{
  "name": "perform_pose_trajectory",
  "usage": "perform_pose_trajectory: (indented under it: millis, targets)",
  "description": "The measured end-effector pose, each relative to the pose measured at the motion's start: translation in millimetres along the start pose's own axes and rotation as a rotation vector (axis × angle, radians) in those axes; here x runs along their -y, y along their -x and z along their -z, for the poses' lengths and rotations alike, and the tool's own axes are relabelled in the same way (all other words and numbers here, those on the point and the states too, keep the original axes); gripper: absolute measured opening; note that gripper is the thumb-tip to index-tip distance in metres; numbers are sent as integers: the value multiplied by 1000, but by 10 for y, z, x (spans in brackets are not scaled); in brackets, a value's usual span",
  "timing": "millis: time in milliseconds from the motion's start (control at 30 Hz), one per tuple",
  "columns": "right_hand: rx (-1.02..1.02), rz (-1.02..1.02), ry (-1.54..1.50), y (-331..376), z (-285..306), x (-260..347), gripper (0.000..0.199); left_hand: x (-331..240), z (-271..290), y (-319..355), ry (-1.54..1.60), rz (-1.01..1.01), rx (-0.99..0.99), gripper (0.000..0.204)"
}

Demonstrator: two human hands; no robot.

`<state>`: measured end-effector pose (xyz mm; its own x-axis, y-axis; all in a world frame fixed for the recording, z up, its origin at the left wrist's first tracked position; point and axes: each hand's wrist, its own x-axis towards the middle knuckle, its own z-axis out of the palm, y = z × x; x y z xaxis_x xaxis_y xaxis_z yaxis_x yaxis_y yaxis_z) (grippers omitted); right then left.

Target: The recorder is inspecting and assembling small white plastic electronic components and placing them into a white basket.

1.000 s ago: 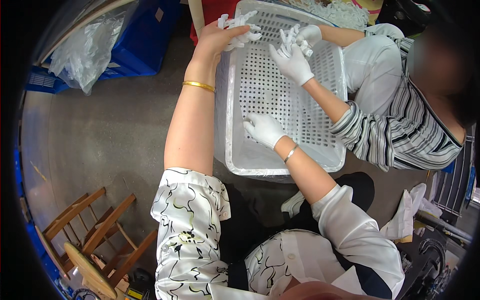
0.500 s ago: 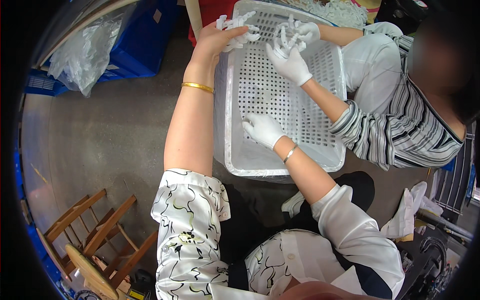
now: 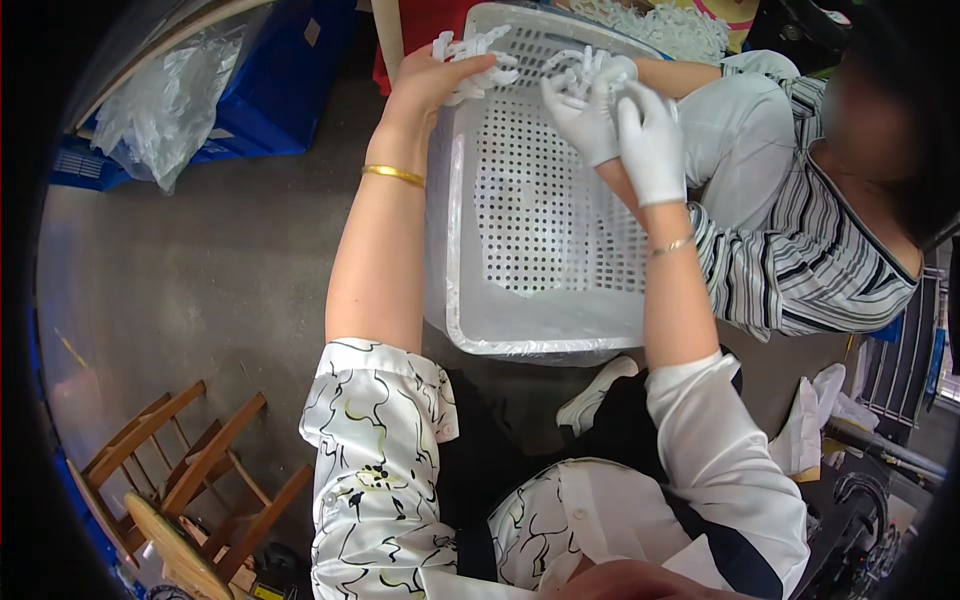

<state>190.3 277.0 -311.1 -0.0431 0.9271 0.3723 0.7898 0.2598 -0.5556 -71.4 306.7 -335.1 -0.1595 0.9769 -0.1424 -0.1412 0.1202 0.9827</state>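
The bare left hand is curled shut on a bunch of small white plastic pieces, held over the far left corner of the white perforated basket, with several pieces sticking out past the fingertips. The gloved right hand hangs over the basket's far right part, fingers loosely together and pointing away; whether it pinches anything I cannot tell, since only its back shows. Just beside it a co-worker's gloved hand (belonging to the person in the striped top across the basket) holds another white cluster. The likeliest trouble, as I judge it, is spillage: the left bunch sits right at the rim, so any loosening of the fingers could drop pieces outside onto the grey floor instead of into the basket. The two gloved hands are nearly touching, so a bump could knock pieces loose. The basket also seems to rest on laps, not a table; a knee shifting could tip it toward the wooden stool side.
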Motion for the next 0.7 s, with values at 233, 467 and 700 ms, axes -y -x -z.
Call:
perform_pose_trajectory:
  millis: [233,467,700]
  targets:
    - [144,-82,150,-219,-3,-181,36,-33,13,19,20,-15,-7,37]
    - [69,-81,-38,269,55,-27,29,37,83,-8,-17,20,39,54]
    - [87,-71,-46,462,93,-65,28,50,75,-11,-22,10,45,57]
